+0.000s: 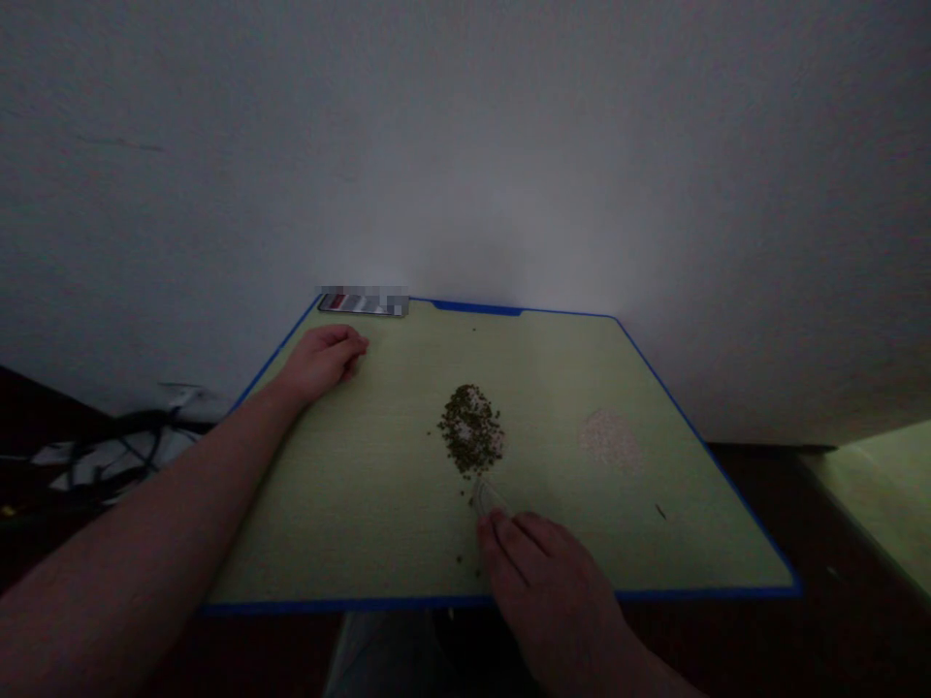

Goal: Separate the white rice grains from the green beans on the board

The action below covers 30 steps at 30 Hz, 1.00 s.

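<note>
On the pale green folding table (378, 514) lies a heap of small dark green-brown beans (469, 436), with pale grains showing among them. My right hand (545, 582) is closed on a clear, thin, rounded piece (490, 496), seemingly plastic; its exact kind is hard to make out. Its tip is at the near edge of the heap. Toward the back left, my left hand (324, 361) rests on the tabletop with fingers curled in and nothing visible in them. To the right spreads a flat patch of pale rice-like grains (609, 439).
A phone (364, 303) lies at the back left corner, by the wall (465, 145). A few stray beans lie near the front edge. A thin dark sliver (660, 511) is at the right. Dark cables (145, 436) run beside the table's left edge.
</note>
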Tool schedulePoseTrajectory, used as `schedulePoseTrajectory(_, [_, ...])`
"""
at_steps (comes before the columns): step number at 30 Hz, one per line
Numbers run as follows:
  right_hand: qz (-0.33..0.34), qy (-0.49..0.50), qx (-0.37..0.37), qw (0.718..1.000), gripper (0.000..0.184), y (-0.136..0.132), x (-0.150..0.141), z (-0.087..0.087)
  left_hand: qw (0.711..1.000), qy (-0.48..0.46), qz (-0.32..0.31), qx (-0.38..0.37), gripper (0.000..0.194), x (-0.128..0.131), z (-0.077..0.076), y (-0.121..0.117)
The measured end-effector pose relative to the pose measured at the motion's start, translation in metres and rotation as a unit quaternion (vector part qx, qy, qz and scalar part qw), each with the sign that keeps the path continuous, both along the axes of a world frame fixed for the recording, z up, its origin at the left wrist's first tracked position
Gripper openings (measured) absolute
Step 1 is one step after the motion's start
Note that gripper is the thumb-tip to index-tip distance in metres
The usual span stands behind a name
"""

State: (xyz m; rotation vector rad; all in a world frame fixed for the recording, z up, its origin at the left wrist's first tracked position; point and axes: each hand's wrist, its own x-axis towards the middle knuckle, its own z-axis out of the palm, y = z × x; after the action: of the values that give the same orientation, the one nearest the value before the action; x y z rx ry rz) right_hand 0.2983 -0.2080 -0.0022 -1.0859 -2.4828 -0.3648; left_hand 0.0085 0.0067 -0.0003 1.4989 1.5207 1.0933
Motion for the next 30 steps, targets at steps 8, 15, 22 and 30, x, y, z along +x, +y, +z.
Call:
schedulePoseTrajectory(8, [-0.087,-0.055,0.006,0.995,0.042,0.012,0.030,-0.005,1.000,0.010,0.011,-0.007,0.019,0.003,0.004,-0.003])
schedulePoseTrajectory(15, [-0.162,-0.084,0.037,0.982,0.031,0.028,0.073,-0.009,1.000,0.002,0.000,0.000,0.020,0.001,0.001,-0.001])
schedulePoseTrajectory(22, [-0.157,-0.037,0.076,0.984,0.029,0.030,0.090,0.001,1.000,0.010,0.002,-0.012,0.020,0.002,0.005,-0.004])
schedulePoseTrajectory(30, [0.037,0.129,-0.052,0.990,0.026,0.018,0.049,0.016,1.000,0.013,-0.001,-0.002,0.019,0.000,0.001,-0.001])
